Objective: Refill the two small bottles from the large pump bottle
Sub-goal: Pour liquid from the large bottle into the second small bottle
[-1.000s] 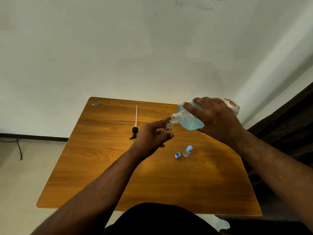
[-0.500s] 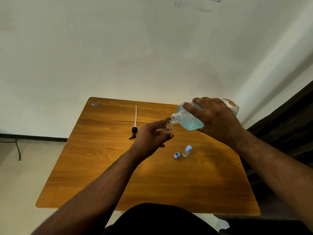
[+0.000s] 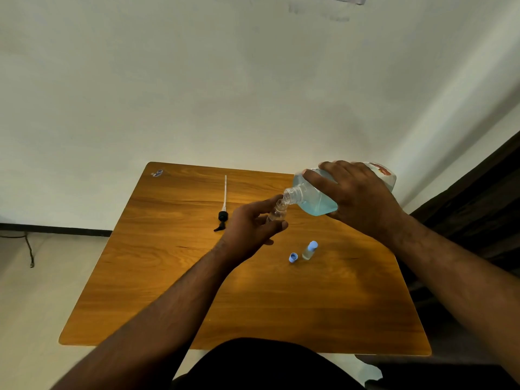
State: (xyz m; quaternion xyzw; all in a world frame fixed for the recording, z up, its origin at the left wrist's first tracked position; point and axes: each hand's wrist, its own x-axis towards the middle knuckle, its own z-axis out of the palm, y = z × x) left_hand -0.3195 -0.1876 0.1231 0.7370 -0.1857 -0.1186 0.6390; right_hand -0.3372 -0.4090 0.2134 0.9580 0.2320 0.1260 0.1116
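My right hand [image 3: 357, 198] grips the large clear bottle [image 3: 312, 199] of blue liquid, tipped on its side with its open neck pointing left. My left hand [image 3: 250, 229] holds a small clear bottle [image 3: 277, 212] uncapped, its mouth right under the large bottle's neck. The second small bottle [image 3: 309, 250], with a blue cap on, stands on the wooden table [image 3: 253, 291] in front of my hands. A loose blue cap [image 3: 293, 257] lies just left of it. The black pump head with its white tube [image 3: 223, 205] lies on the table to the left.
A small sticker [image 3: 157, 173] sits at the table's far left corner. White walls stand behind the table, a dark panel [image 3: 478, 209] on the right, and a cable [image 3: 28, 249] hangs by the floor at left.
Both hands hold nearly the same pose. The large bottle stays tipped against the small bottle's mouth.
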